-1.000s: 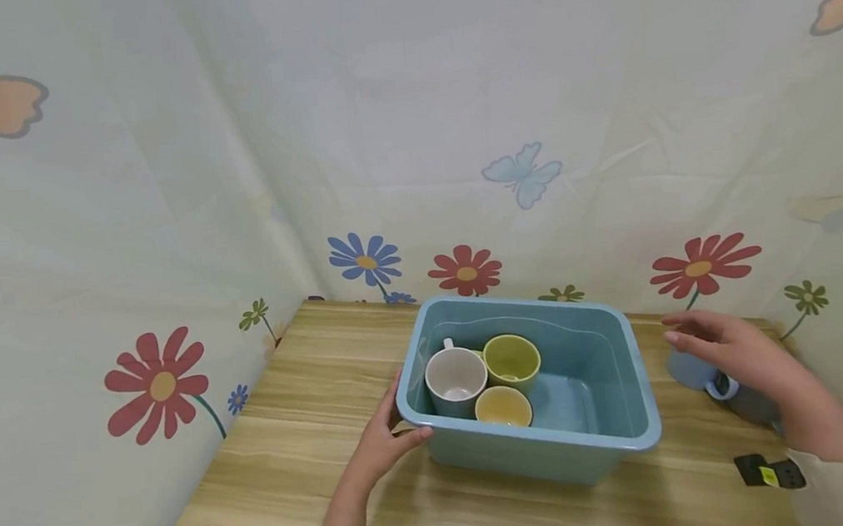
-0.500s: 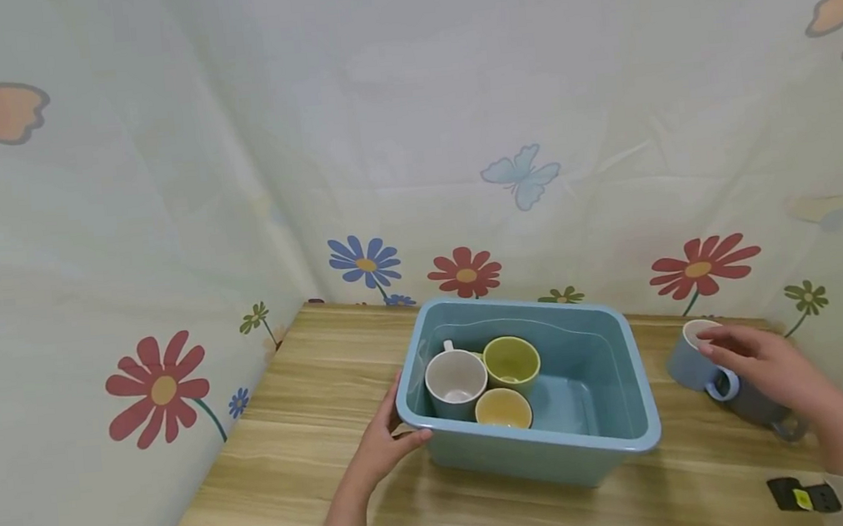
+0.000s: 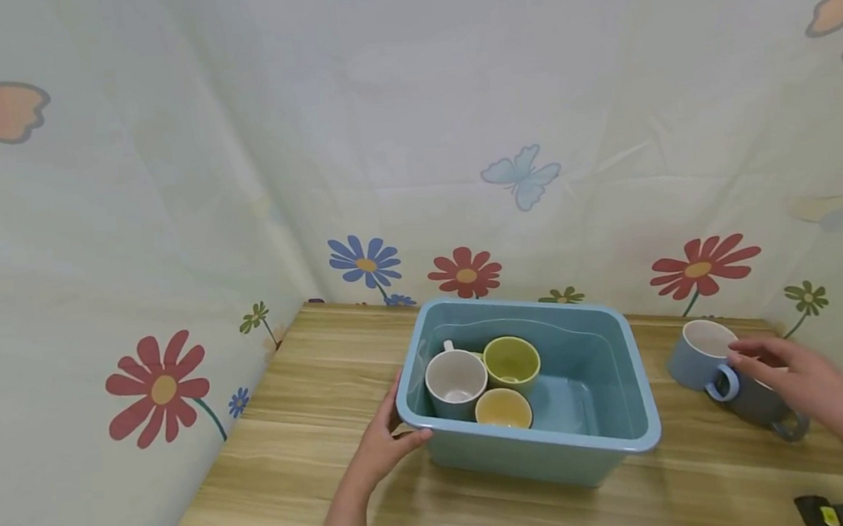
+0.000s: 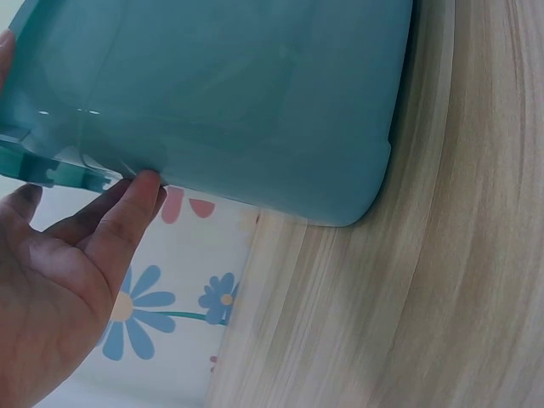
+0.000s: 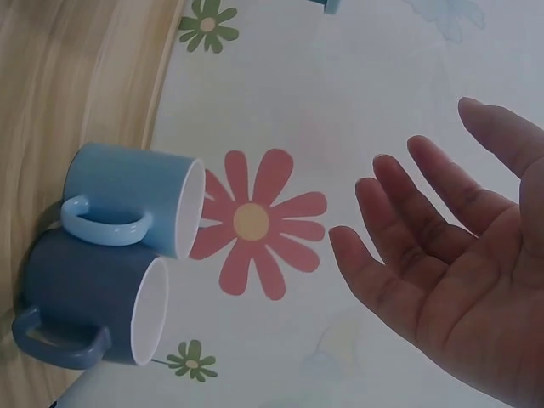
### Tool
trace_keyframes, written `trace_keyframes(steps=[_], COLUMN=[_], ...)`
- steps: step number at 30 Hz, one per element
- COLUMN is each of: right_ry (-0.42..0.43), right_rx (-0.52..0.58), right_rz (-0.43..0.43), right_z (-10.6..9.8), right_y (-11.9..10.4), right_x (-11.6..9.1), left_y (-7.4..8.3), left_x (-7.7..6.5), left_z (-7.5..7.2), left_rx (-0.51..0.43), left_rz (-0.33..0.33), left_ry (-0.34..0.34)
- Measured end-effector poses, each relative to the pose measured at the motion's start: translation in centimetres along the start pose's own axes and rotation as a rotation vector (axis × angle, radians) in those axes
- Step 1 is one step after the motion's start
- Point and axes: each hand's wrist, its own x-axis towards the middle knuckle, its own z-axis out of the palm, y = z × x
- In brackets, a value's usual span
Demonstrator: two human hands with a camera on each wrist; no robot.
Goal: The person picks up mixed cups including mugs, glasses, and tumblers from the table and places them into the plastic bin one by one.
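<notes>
A blue plastic bin stands on the table, holding a white-lined mug, a yellow-green mug and a small yellow cup in its left half. My left hand holds the bin's front left corner, thumb at the front and fingers against the side wall under the rim. To the bin's right, a light blue mug stands upright beside a dark blue-grey mug. Over these two hovers my right hand, fingers loosely bent, apart from both in the right wrist view.
The wooden table meets a white flowered cloth at its back and left sides. The right half of the bin's floor shows between its walls. Both mugs at the right sit near the table's back right.
My right hand has drawn back to the right and nearer to me, uncovering the light blue mug and the dark mug's handle. My left hand and the bin have stayed in place.
</notes>
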Motion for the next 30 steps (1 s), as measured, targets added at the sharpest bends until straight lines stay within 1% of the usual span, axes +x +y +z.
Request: trace_keyframes(steps=[6, 16, 22, 30], right_ry=[0.003, 0.059, 0.058, 0.020], right_rx=[0.008, -0.018, -0.014, -0.012], right_rz=[0.063, 0.039, 0.032, 0.078], right_z=[0.2, 0.5, 0.4, 0.1], right_y=[0.8, 2.6, 3.4, 4.5], right_x=[0.0, 0.2, 0.3, 0.5], left_y=[-0.1, -0.4, -0.3, -0.2], left_x=[0.0, 0.0, 0.0, 0.0], left_z=[0.0, 0.0, 0.0, 0.0], left_rx=[-0.001, -0.007, -0.009, -0.008], left_rz=[-0.001, 0.007, 0.003, -0.001], left_ry=[-0.003, -0.006, -0.006, -0.005])
